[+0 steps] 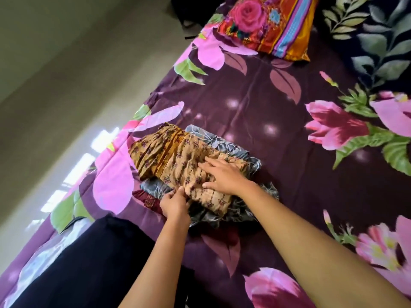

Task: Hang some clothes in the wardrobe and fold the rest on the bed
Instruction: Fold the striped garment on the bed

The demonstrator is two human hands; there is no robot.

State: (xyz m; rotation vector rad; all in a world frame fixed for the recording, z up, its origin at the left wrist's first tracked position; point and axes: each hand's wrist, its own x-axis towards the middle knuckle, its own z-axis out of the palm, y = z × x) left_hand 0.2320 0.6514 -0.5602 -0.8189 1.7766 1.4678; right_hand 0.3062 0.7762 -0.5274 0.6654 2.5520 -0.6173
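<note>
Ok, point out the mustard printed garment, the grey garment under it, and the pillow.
mustard printed garment (178,156), head view, pleated middle.
grey garment (211,138), head view, far edge left uncovered.
pillow (266,27), head view, patterned middle.

Grey patterned garment (222,138) is mostly buried under the mustard garment (178,161); only its edges show. Maroon garment (144,197) sits below that, just a corner visible at the left, fold state unreadable. Left hand (174,203) grips the mustard garment's near edge, fingertips out of sight in the fabric. Right hand (224,174) lies flat on top, masking the print beneath. Both forearms run out of frame low down. Pillow (266,23) is clipped by the top edge, leaf-print blanket (378,41) by the top and right edges. Bed (266,103) is cropped on the right and bottom, flower print smeared at lower right. Dark clothing (89,263) at lower left is cut off, shape unclear.
</note>
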